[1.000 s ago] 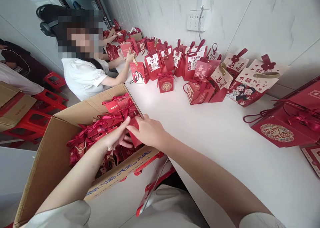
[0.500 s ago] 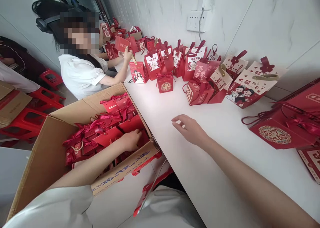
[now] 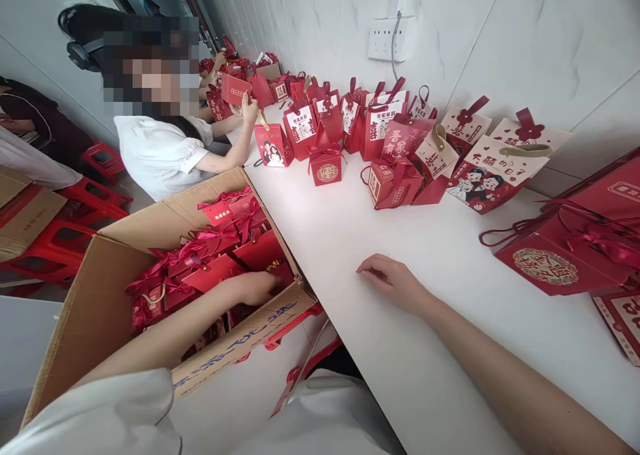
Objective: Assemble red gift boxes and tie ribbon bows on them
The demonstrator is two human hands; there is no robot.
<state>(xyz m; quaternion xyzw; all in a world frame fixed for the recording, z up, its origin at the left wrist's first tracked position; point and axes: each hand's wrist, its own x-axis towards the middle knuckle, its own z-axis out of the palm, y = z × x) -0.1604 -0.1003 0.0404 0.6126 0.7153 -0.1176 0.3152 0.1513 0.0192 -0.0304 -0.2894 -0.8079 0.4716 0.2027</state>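
Observation:
Inside a cardboard box (image 3: 165, 218) my left hand (image 3: 260, 287) reaches down among red gift boxes, against the near right corner. Its fingers are hidden there, so what they grip cannot be made out. A red gift box with gold lettering (image 3: 278, 268) lies right beside that hand. My right hand (image 3: 393, 283) rests on the white table (image 3: 345, 242), fingers curled together with the thumb, nothing in them. Beyond it stand a small red gift box with a round gold emblem (image 3: 327, 170) and a red gift box tied with ribbon (image 3: 395, 183).
Several red and white gift bags (image 3: 383, 118) line the wall. A large red gift box (image 3: 555, 258) stands at the right. A co-worker in a white top (image 3: 155, 155) sits beyond the cardboard box, holding a red gift box (image 3: 235, 90). Red stools (image 3: 75, 238) stand at the left.
My left hand has sunk deeper between the gift boxes. My right hand has dropped nearer to me on the table, and its fingers have closed together. The view has shifted slightly.

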